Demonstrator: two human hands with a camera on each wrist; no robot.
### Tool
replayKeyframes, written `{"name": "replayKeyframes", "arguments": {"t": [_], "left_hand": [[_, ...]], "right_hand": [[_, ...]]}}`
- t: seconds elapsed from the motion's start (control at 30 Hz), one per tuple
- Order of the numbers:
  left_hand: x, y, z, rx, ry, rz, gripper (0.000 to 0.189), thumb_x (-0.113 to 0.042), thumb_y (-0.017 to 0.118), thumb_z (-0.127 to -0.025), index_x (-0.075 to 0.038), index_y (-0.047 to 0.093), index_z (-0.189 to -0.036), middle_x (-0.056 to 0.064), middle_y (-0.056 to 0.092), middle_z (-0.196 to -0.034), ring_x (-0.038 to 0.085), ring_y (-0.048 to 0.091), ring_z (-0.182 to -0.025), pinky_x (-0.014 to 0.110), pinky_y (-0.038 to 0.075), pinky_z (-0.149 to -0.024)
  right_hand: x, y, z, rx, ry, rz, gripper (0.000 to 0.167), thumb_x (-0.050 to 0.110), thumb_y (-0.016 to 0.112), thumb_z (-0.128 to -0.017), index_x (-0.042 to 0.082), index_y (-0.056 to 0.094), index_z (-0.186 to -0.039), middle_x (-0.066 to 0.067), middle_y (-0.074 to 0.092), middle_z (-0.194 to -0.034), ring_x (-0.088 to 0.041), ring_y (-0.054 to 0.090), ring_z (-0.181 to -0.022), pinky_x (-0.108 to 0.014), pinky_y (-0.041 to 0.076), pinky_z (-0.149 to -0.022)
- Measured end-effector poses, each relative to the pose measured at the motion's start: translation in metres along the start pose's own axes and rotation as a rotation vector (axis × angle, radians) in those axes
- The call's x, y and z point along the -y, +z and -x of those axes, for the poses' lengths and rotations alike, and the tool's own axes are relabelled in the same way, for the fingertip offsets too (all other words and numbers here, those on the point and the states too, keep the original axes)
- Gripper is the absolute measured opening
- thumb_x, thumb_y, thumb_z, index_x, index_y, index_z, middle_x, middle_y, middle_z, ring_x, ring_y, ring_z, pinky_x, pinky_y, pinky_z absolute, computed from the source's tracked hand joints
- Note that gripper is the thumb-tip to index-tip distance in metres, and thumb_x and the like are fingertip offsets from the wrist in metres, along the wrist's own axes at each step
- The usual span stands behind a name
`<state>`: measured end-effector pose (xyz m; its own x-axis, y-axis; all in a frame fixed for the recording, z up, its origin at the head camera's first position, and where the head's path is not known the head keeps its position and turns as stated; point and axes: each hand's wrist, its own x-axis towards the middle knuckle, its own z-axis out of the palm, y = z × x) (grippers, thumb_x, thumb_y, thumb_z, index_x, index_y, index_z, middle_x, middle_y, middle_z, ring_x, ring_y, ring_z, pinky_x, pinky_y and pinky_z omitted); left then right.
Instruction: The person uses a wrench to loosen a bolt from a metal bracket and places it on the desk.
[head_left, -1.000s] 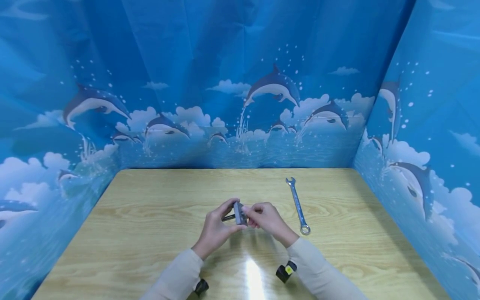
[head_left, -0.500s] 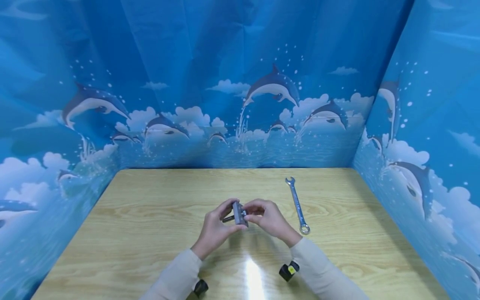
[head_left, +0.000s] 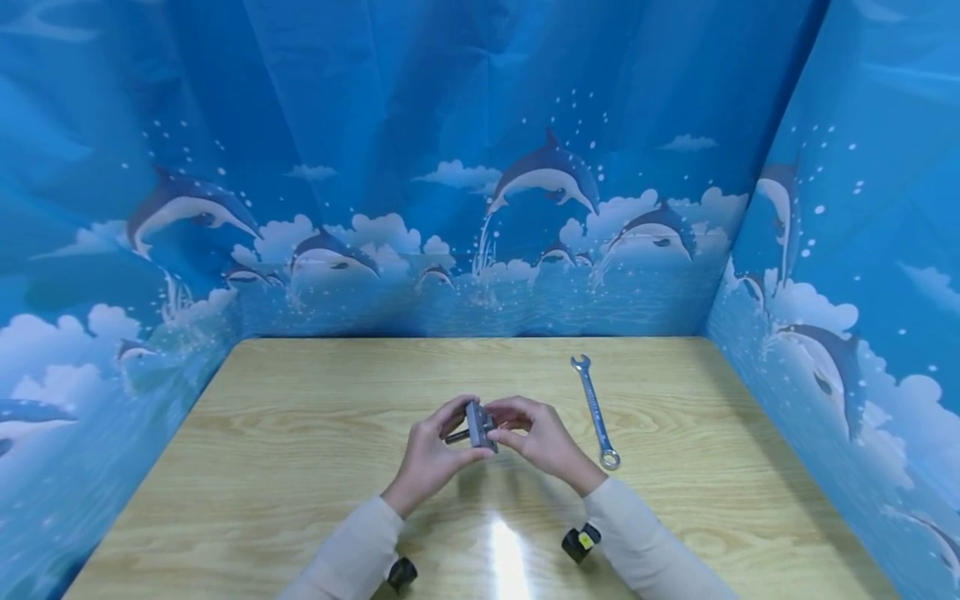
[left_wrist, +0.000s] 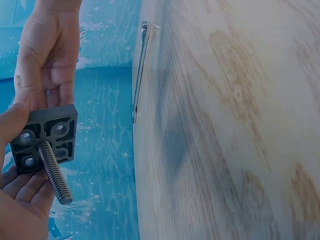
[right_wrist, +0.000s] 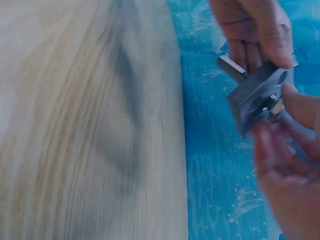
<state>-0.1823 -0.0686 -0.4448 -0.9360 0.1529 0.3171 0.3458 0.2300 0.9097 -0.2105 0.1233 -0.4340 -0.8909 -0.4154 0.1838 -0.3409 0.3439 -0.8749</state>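
Note:
Both hands work above the table on a square grey mounting plate with holes in its corners. My left hand (head_left: 433, 458) holds the plate (head_left: 480, 426) by opposite edges, thumb on one and fingers on the other. From the ribbed face a threaded metal rod (left_wrist: 55, 172) sticks out toward the left palm. On the other face sits a small shiny metal fastener (right_wrist: 275, 106); whether it is a nut or a bolt head I cannot tell. The thumb and fingers of my right hand (head_left: 543, 437) pinch around this fastener, partly hiding it.
To the right of the hands a combination wrench (head_left: 596, 410) lies on the wooden table (head_left: 315, 450), its open end away from me. A blue dolphin-print curtain (head_left: 420, 200) borders the table at the back and both sides.
My right hand's fingers have shifted around the fastener, index and thumb spreading apart and the wrist moving slightly right. The left hand and plate stay almost still.

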Motion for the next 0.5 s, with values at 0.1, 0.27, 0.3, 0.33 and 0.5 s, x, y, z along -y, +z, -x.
{"name": "replayKeyframes", "arguments": {"t": [0.1,0.27,0.3,0.33,0.5], "left_hand": [[0.0027,-0.0006,-0.0003,-0.002,0.028,-0.009,0.072,-0.012,0.086,-0.066,-0.014,0.056,-0.132,0.009,0.059,-0.131,0.023,0.058,-0.119,0.041,0.050,-0.100],[0.0035,-0.0004,0.0004,0.009,0.071,-0.054,0.073,-0.013,0.086,-0.067,-0.011,0.055,-0.133,0.011,0.058,-0.132,0.025,0.057,-0.120,0.040,0.051,-0.098],[0.0036,-0.0002,0.0007,0.010,0.075,-0.067,0.073,-0.013,0.086,-0.067,-0.011,0.054,-0.133,0.011,0.058,-0.132,0.025,0.057,-0.120,0.040,0.051,-0.098],[0.0036,0.0001,0.0008,0.011,0.080,-0.079,0.072,-0.013,0.086,-0.068,-0.010,0.054,-0.133,0.012,0.058,-0.132,0.025,0.057,-0.120,0.040,0.051,-0.097],[0.0035,0.0014,0.0012,0.019,0.096,-0.097,0.071,-0.013,0.085,-0.068,-0.011,0.055,-0.133,0.010,0.059,-0.132,0.024,0.056,-0.121,0.039,0.053,-0.095]], "right_hand": [[0.0012,-0.0002,-0.0002,-0.003,0.136,-0.059,0.036,0.030,0.063,-0.094,0.001,0.064,-0.114,-0.010,0.069,-0.101,-0.016,0.066,-0.086,-0.030,0.060,-0.081],[0.0019,-0.0006,-0.0011,0.032,0.328,-0.220,0.051,0.041,0.053,-0.098,-0.008,0.066,-0.102,-0.012,0.067,-0.082,-0.013,0.062,-0.069,-0.039,0.061,-0.074],[0.0022,-0.0005,-0.0014,0.042,0.349,-0.237,0.052,0.042,0.054,-0.097,-0.008,0.066,-0.101,-0.011,0.067,-0.080,-0.013,0.061,-0.067,-0.038,0.060,-0.072],[0.0025,-0.0003,-0.0017,0.049,0.363,-0.251,0.052,0.043,0.055,-0.096,-0.008,0.066,-0.099,-0.010,0.066,-0.078,-0.012,0.060,-0.065,-0.036,0.060,-0.070],[0.0059,0.0007,-0.0030,0.065,0.395,-0.257,0.046,0.040,0.061,-0.093,-0.005,0.067,-0.092,-0.006,0.064,-0.072,-0.011,0.057,-0.060,-0.023,0.054,-0.058]]}}
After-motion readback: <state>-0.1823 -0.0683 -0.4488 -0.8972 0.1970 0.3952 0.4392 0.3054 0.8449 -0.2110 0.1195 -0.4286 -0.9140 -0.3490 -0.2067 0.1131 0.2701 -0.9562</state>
